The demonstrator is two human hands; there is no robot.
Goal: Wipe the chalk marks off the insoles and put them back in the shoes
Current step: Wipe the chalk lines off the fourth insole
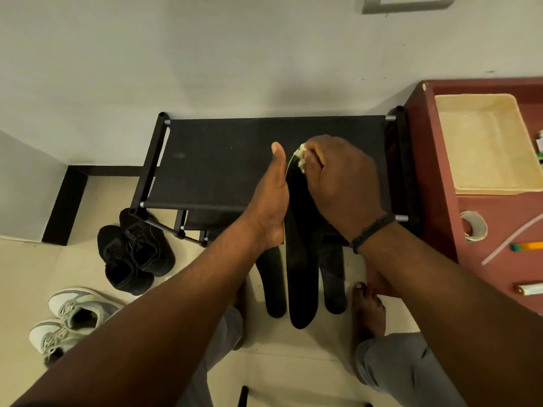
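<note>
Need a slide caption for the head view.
Left hand steadies black insole; right hand wipes it with wad.

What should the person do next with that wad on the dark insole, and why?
Probably draw the pale wad down the insole toward its heel. The right hand pinches the wad at the insole's top end, the left hand steadies its edge, and most of its length lies below, not yet reached.
</note>
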